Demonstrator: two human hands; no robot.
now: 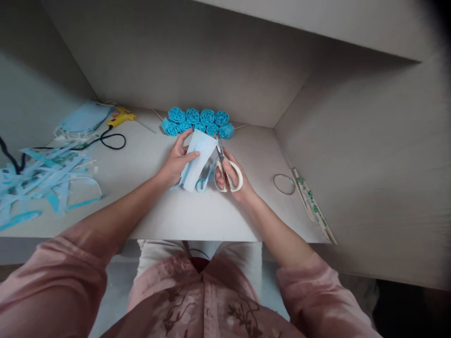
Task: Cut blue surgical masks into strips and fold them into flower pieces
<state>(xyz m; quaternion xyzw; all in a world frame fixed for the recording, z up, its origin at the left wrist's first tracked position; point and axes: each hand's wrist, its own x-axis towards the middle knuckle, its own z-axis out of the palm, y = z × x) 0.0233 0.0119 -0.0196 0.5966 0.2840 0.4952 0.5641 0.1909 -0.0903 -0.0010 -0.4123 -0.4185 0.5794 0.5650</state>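
My left hand (pixel 178 159) grips a pale blue face mask (pixel 199 157) by its left side, thumb lying across the front. White-handled scissors (pixel 235 177) are in my right hand (pixel 230 171), with fingers through the loops. Their blades point away from me and meet the mask's upper right corner. Whether the blades are parted there is too small to tell. Below the mask, a curled light blue strip (pixel 201 185) lies between my hands. Just beyond them sit two rows of blue rolled flowers (pixel 207 117), the front row partly covered by the mask.
Cut blue strips (pixel 63 183) are heaped at the left, near a stack of masks (pixel 85 117). A yellow glue gun (pixel 121 117) lies there with its black cord (pixel 114 141) looped. At the right are a ring (pixel 283 184) and thin sticks (pixel 312 202). Panels (pixel 352 141) enclose the table.
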